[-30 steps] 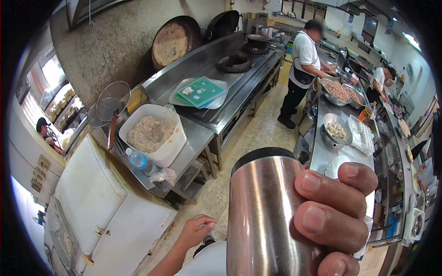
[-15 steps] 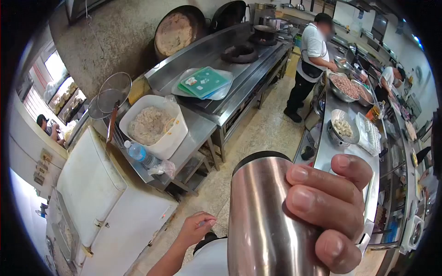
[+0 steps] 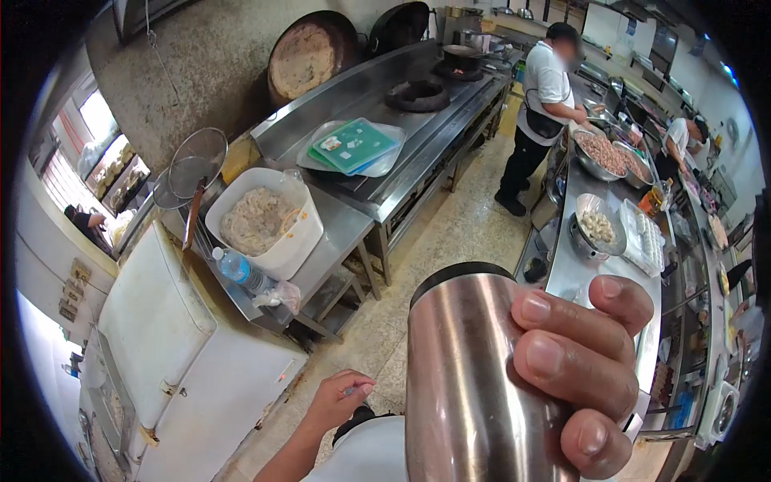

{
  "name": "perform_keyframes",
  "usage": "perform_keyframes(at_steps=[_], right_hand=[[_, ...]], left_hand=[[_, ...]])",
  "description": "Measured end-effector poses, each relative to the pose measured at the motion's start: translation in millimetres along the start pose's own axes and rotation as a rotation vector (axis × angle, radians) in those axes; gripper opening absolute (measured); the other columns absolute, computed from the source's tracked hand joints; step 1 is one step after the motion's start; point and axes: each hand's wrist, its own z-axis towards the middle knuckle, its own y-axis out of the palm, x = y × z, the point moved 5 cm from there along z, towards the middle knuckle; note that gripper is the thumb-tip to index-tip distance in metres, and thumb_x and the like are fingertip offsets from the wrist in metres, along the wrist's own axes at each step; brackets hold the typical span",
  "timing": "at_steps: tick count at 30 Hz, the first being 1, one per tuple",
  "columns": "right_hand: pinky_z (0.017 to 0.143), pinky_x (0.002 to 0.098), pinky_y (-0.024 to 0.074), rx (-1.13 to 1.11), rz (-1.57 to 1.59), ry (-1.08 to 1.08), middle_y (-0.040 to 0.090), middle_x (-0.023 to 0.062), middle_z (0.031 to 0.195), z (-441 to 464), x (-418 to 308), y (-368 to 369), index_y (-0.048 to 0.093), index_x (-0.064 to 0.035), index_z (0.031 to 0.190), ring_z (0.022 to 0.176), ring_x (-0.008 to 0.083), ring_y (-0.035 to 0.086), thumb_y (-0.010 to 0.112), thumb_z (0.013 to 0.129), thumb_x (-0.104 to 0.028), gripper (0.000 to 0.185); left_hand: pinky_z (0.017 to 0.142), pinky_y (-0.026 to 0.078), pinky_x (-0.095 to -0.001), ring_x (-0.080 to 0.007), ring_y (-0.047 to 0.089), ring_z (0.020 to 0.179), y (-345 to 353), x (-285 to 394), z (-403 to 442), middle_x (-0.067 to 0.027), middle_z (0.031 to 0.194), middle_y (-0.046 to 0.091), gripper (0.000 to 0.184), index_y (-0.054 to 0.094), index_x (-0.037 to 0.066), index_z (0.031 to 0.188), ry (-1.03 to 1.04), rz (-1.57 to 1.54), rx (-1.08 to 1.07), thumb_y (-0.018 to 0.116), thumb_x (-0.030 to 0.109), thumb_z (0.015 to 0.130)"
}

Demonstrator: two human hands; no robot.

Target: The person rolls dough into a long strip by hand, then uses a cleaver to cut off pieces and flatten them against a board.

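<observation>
Close in front of me, my right hand (image 3: 582, 365) wraps its fingers around a brushed stainless-steel tumbler (image 3: 474, 377) with a black rim. The tumbler fills the lower middle of the view, and its base runs off the bottom edge. My left hand (image 3: 341, 398) hangs low, in front of my white clothing and above the tiled floor. Its fingers are curled in; whatever they may hold is too small to make out. Left of the hand stands a white chest freezer (image 3: 233, 394).
A white tub (image 3: 309, 233) of pale food and a water bottle (image 3: 241, 269) stand on a steel table at left. Green cutting boards (image 3: 361, 145) lie on the stove counter. A co-worker (image 3: 546, 112) stands at the right counter, near bowls of meat (image 3: 601, 153).
The tumbler and my right hand have shifted slightly right in the view. My left hand keeps nearly the same pose. The person beyond the left window has changed posture.
</observation>
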Motion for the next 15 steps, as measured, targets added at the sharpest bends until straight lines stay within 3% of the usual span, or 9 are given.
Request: perform_keyframes(at_steps=[8, 13, 15], right_hand=[[0.094, 0.0443, 0.048, 0.095, -0.005, -0.044, 0.074, 0.0042, 0.105, 10, -7, -8, 0.046, -0.0219, 0.137, 0.088, 0.0223, 0.074, 0.069, 0.094, -0.036, 0.052], [0.098, 0.0451, 0.048, 0.09, -0.057, 0.105, 0.073, 0.0022, 0.103, 30, -11, -5, 0.045, -0.0226, 0.14, 0.087, 0.0211, 0.073, 0.068, 0.095, -0.04, 0.053], [0.099, 0.0452, 0.048, 0.133, -0.076, 0.039, 0.073, 0.0022, 0.103, 20, -5, -6, 0.044, -0.0227, 0.14, 0.087, 0.0209, 0.073, 0.067, 0.095, -0.04, 0.054]], left_hand=[[0.08, 0.053, -0.0322, -0.0194, 0.068, 0.089, 8, -3, 6, -0.0103, 0.095, 0.073, 0.015, 0.074, 0.0, 0.101, 0.03, -0.01, 0.007, 0.07, 0.012, 0.094], [0.08, 0.053, -0.0321, -0.0194, 0.068, 0.09, 11, 4, 8, -0.01, 0.097, 0.073, 0.015, 0.074, 0.001, 0.102, 0.035, 0.022, 0.0, 0.07, 0.013, 0.094], [0.08, 0.053, -0.0322, -0.0194, 0.068, 0.091, 13, 6, 9, -0.0099, 0.098, 0.073, 0.015, 0.075, 0.001, 0.102, 0.025, 0.028, -0.003, 0.07, 0.013, 0.094]])
